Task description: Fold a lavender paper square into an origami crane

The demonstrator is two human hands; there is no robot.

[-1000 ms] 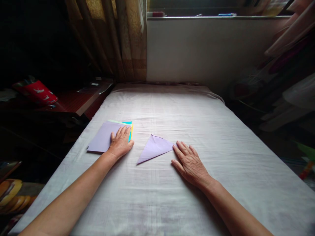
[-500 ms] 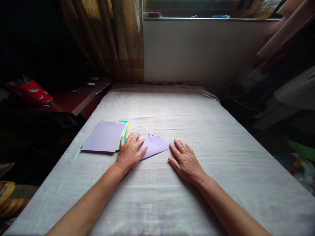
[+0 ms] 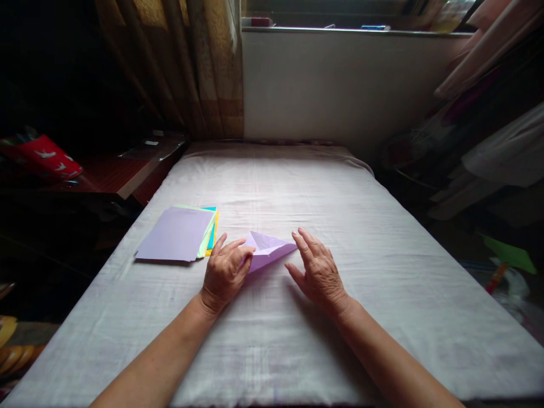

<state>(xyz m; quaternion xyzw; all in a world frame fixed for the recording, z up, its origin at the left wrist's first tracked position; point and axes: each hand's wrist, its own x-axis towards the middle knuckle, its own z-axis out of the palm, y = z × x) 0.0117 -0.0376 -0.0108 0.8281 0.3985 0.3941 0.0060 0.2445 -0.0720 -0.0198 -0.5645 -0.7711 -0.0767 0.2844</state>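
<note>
A folded sheet of purple paper (image 3: 268,252) lies on the pale cloth between my hands, its near layer partly lifted. My left hand (image 3: 227,266) pinches the left end of this paper between thumb and index finger; the other fingers are raised. At the paper's pointed right end, my right hand (image 3: 317,269) has its fingers spread, index fingertip close to the tip. Whether it touches the tip I cannot tell. Left of my left hand is a stack of coloured paper (image 3: 172,235), purple on top, with green, blue and yellow edges showing.
The cloth-covered table (image 3: 272,351) reaches back to a white wall (image 3: 340,85) and a curtain (image 3: 208,73). On a dark red side table (image 3: 114,170) at left sits a red container (image 3: 46,158). Clothes (image 3: 505,147) hang at the right, above a green sheet (image 3: 510,254).
My left hand has gone from lying flat to pinching the purple paper, and a layer of it has come up. The right hand has lifted slightly off the paper's tip.
</note>
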